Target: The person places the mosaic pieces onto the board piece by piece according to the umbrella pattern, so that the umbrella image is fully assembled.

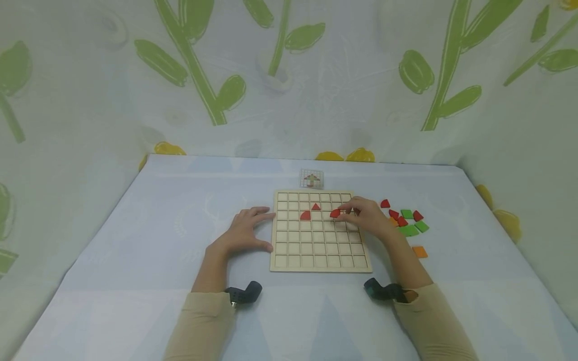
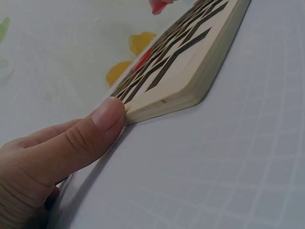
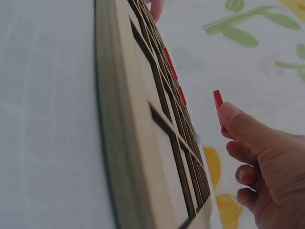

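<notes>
A wooden grid board (image 1: 293, 249) lies on the table between the two hands. On its upper part sit a red triangle (image 1: 315, 206) and a red rounded piece (image 1: 305, 215). My right hand (image 1: 368, 216) pinches another red rounded tile (image 1: 334, 213) between thumb and fingers; in the right wrist view this tile (image 3: 218, 110) is raised above the board, seen edge-on. At the board's left edge rests my left hand (image 1: 244, 231), its fingers spread and extended. The left wrist view shows its thumb (image 2: 90, 131) touching the wooden side.
Right of the board lie several loose tiles: red ones (image 1: 417, 215), green ones (image 1: 409, 231) and an orange square (image 1: 419, 251). A small pattern card (image 1: 311, 179) with a gridded picture stands just behind the board. Dark wrist devices (image 1: 246, 292) sit at both cuffs.
</notes>
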Motion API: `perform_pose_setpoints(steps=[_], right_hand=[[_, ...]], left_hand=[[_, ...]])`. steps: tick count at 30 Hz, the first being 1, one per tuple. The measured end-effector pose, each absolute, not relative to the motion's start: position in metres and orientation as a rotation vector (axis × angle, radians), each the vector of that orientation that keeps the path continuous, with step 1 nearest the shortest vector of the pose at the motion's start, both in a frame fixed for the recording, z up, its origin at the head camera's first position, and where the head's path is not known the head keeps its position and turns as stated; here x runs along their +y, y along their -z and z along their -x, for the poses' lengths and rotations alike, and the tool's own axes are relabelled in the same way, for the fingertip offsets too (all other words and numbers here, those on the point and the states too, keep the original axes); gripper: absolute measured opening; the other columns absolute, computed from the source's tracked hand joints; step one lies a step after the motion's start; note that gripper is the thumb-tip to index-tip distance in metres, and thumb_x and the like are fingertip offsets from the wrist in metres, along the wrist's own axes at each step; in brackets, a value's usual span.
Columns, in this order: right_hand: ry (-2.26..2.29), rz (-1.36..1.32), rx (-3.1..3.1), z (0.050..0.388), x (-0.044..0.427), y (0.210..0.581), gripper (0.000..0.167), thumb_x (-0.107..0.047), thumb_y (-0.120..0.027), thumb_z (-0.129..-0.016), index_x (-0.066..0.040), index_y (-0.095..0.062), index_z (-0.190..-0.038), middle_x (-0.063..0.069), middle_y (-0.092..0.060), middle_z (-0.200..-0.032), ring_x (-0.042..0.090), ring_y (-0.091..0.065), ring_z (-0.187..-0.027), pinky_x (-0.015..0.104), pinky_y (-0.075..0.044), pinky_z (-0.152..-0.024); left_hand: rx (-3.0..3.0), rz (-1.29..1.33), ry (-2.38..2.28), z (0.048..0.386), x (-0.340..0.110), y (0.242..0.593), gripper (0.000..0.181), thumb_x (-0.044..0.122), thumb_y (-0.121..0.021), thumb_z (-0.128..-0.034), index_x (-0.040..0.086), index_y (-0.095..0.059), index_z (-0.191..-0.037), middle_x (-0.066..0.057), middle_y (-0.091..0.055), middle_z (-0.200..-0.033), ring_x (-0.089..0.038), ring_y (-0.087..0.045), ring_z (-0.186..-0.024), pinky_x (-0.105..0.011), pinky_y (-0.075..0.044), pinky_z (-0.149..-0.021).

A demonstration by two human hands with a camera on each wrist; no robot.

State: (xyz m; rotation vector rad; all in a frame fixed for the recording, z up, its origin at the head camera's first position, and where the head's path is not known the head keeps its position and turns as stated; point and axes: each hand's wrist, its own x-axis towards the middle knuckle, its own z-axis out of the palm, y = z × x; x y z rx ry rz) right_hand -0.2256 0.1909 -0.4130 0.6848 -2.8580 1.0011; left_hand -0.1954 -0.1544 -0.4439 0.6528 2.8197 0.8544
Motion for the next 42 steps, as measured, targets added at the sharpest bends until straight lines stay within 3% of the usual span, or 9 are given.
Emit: perform_pose_setpoints(steps=[25, 35, 42], right_hand=[[-0.984, -0.788, -2.805, 0.224, 0.148, 0.417, 0.028, -0.025, -0.076, -0.08, -0.007, -0.072, -0.1, -0.001, -0.061, -0.08, 0.015, -0.049, -0.075, 0.027, -0.043, -0.065], [-0.961, -0.907, -2.754, 0.222, 0.128, 0.415, 0.029, -0.023, -0.079, -0.075, -0.005, -0.073, -0.097, -0.002, -0.057, -0.073, 0.012, -0.043, -0.066, 0.023, -0.036, -0.058], [-0.893, -0.885, -2.844, 0.219, 0.114, 0.413, 0.03, -0.03, -0.078, -0.077, -0.01, -0.074, -0.098, -0.006, -0.06, -0.076, 0.012, -0.049, -0.073, 0.024, -0.043, -0.065]], left_hand=[[2.829, -0.658, -0.844, 0.198, -0.154, 0.447, 0.091, 0.052, -0.081, -0.0624, 0.02, -0.047, -0.14, -0.007, -0.037, -0.148, -0.031, -0.032, -0.133, -0.052, -0.023, -0.108], [2.819, -0.653, -0.854, 0.196, -0.154, 0.444, 0.09, 0.051, -0.081, -0.0634, 0.02, -0.047, -0.14, -0.007, -0.036, -0.148, -0.031, -0.03, -0.134, -0.053, -0.022, -0.108], [2.814, -0.633, -0.866, 0.195, -0.154, 0.443, 0.09, 0.052, -0.081, -0.0625, 0.022, -0.048, -0.14, -0.005, -0.036, -0.148, -0.03, -0.03, -0.134, -0.053, -0.022, -0.109]])
